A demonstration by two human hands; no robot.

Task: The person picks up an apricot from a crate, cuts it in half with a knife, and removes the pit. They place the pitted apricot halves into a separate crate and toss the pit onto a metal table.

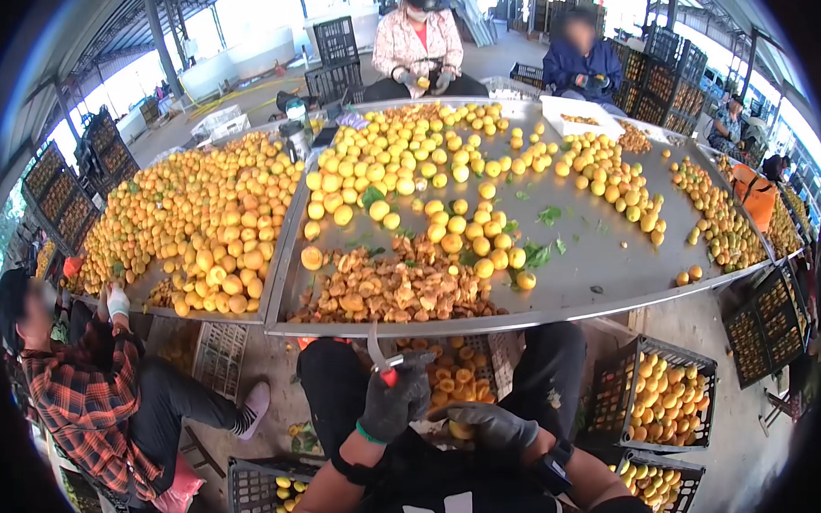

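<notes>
My left hand (394,402), in a dark glove, is wrapped round a knife (377,350) with a curved blade and a red part at the handle; the blade points up towards the table edge. My right hand (490,426), also gloved, is closed round a yellow fruit (460,430), partly hidden under the fingers. Both hands are above my lap, near each other. Between my knees, a crate holds cut orange fruit halves (456,376). Ahead lies a pile of brown-orange scraps (400,288) on the metal table (573,271), with whole yellow fruits (368,165) behind it.
Crates of fruit (668,401) stand at the right, and another crate (267,487) stands lower left. A co-worker in a plaid shirt (80,408) sits at the left. Two people sit across the table beside a white tray (578,118). Loose leaves (537,254) lie on the metal.
</notes>
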